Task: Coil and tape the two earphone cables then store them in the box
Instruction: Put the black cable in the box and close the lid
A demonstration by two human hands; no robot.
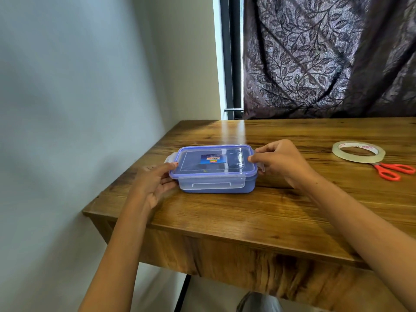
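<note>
The left hand gripped the left end of the lidded blue box near the desk's left edge — the right hand pinched its right-end latch.

A brown wood-grain table with a deep front apron is carried on a dark metal leg. A blue translucent rectangular plastic box, its clear lid on, is set flat on the top, gripped at its ends between the left hand fingers and the right hand fingers. A roll of clear adhesive tape is laid flat well outside the right fingers. Orange-handled scissors are laid just beside the roll, blades toward it; contact cannot be told.
</note>
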